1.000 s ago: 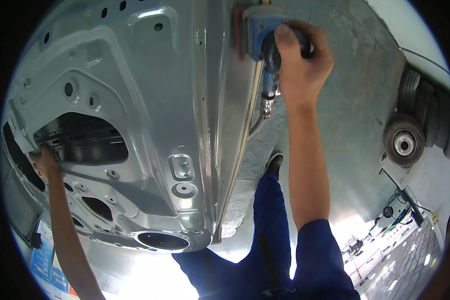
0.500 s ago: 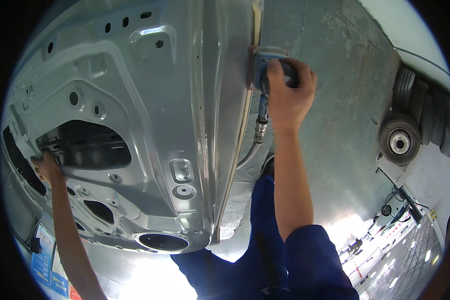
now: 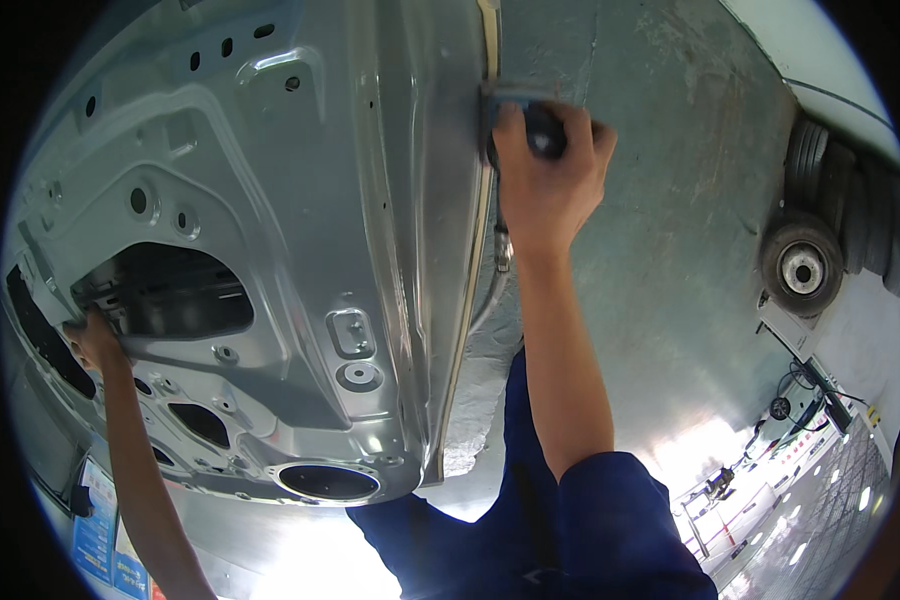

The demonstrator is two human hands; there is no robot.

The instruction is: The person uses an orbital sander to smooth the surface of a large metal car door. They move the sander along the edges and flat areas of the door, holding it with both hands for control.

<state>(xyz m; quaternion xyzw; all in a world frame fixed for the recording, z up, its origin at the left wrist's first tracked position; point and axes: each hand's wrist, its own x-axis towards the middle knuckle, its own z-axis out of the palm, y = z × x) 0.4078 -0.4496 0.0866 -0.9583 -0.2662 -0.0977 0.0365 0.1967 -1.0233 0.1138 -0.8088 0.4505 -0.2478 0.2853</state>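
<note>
A grey car door panel (image 3: pixel 310 230) with several cut-outs fills the left half of the head view. My right hand (image 3: pixel 552 190) is wrapped over the dark rounded top of an air sander (image 3: pixel 544 134). The sander's flat pad rests against the right-hand edge of the door, beside a pale strip (image 3: pixel 458 370) running along that edge. Motion blurs the sander slightly. Over at the far left, my left hand (image 3: pixel 95 342) grips the panel's metal between two openings; its fingertips are partly hidden inside.
A grey air hose (image 3: pixel 492 300) hangs from the sander between the door edge and my right forearm. Grey-green floor (image 3: pixel 670 270) spreads to the right. Several tyres, one on a wheel (image 3: pixel 800 267), lie by the wall. My leg in dark blue (image 3: pixel 520 430) stands below the sander.
My right hand and the sander have shifted a little left and upward along the door edge. The door appears slightly turned or shifted left. My left hand keeps its grip.
</note>
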